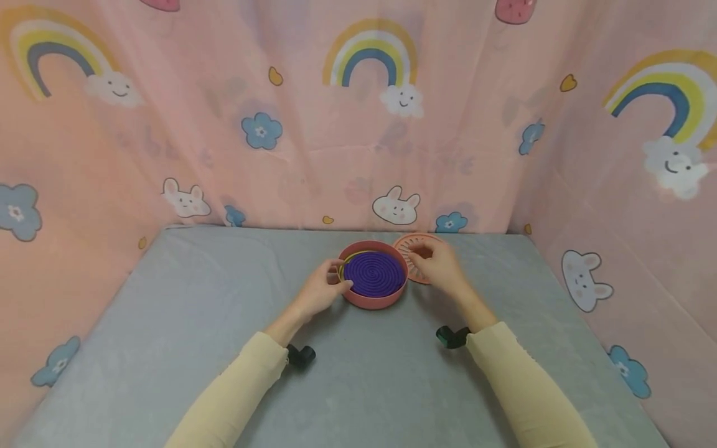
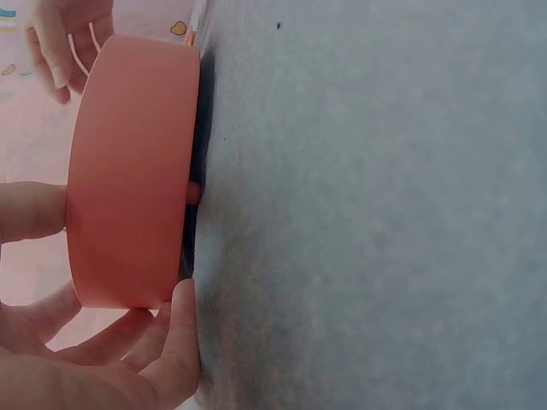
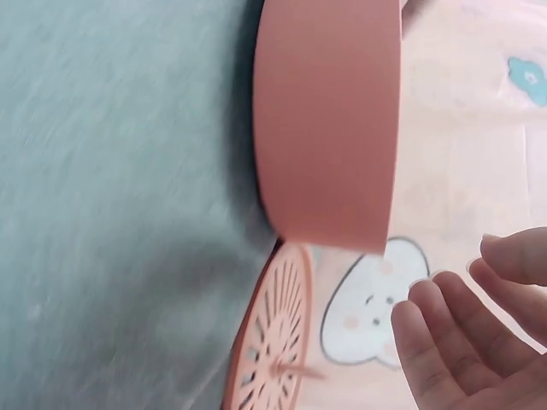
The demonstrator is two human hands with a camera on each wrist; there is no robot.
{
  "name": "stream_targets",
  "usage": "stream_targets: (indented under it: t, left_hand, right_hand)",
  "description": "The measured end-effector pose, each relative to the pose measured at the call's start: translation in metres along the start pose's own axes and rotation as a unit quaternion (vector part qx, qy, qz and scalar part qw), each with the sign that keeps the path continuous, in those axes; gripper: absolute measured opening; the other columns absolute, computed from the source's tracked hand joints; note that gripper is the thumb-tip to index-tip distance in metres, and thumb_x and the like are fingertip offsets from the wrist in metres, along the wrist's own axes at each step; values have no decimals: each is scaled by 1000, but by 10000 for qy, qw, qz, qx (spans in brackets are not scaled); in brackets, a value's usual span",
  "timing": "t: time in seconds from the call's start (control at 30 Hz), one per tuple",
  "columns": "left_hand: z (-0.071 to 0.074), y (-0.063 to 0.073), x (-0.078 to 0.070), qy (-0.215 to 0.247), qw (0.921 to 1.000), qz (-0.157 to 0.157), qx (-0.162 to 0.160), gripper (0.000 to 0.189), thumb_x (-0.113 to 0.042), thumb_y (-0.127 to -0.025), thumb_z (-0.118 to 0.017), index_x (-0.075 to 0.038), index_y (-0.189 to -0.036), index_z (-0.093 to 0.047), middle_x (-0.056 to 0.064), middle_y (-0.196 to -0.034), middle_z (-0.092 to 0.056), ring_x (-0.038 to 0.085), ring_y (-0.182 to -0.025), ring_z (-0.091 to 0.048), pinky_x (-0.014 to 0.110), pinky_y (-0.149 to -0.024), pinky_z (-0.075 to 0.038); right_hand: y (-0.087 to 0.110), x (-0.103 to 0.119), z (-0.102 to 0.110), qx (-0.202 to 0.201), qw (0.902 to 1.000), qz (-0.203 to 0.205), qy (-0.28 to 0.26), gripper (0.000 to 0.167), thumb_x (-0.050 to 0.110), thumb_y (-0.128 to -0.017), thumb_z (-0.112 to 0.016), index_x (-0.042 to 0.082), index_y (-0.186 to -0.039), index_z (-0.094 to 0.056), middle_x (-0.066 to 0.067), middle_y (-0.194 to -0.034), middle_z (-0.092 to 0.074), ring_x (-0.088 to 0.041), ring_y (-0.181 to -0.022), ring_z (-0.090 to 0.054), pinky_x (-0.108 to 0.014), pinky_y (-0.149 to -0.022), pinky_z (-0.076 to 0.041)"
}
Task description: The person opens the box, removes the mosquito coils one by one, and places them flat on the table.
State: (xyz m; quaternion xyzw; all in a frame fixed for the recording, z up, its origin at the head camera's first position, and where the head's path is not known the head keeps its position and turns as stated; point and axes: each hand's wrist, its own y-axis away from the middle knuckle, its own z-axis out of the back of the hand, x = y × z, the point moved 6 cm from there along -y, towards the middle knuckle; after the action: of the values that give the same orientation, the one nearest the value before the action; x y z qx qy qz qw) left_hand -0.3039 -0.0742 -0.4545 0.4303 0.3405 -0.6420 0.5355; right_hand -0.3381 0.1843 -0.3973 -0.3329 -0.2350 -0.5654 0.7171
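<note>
A round pink box [image 1: 372, 303] without its cover stands on the table, with a purple spiral coil [image 1: 374, 274] lying flat inside. A yellow edge shows under the coil at the left. My left hand [image 1: 320, 291] holds the box at its left side, thumb at the rim and other fingers low against the wall in the left wrist view. My right hand [image 1: 440, 264] hovers beside the box, over a slotted pink lid [image 3: 282, 316], fingers bent loosely with nothing between them. A thin pin sticks out from the lid's middle.
Grey cloth covers the table [image 1: 358, 386]. Behind and at both sides hangs a pink curtain [image 1: 313, 168] printed with rainbows, rabbits and flowers. The lid lies at the back right of the box, close to the table's far edge. Dark wrist cameras sit by both sleeves.
</note>
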Motion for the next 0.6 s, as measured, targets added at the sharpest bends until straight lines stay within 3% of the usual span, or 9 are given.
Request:
stream_targets:
  t: [0.2, 0.4, 0.6]
  left_hand:
    - [-1, 1, -1, 66, 10000, -27, -2, 55, -21, -98, -70, -8, -146, -48, 17, -139, -53, 33, -128, -56, 47, -96, -53]
    - [-1, 1, -1, 17, 10000, 8, 37, 55, -22, -98, -70, -9, -147, -47, 16, -139, -52, 32, -128, -56, 47, -96, -52]
    - [-1, 1, -1, -19, 10000, 63, 39, 55, -24, -98, -69, -11, -147, -47, 16, -142, -51, 33, -129, -55, 49, -97, -52]
  right_hand:
    - [-5, 14, -16, 275, 9994, 191, -24, 27, 17, -99, -67, 0, -121, -70, -14, -112, -71, -30, -102, -66, -47, -90, -54]
    - [-12, 26, -35, 634, 9961, 230, 569, 35, 23, -100, -66, 1, -127, -67, -16, -121, -69, -33, -111, -64, -50, -95, -52]
    - [-21, 32, -55, 994, 9885, 184, 1121, 42, 28, -101, -65, 5, -135, -64, -16, -135, -63, -35, -127, -57, -65, -111, -31]
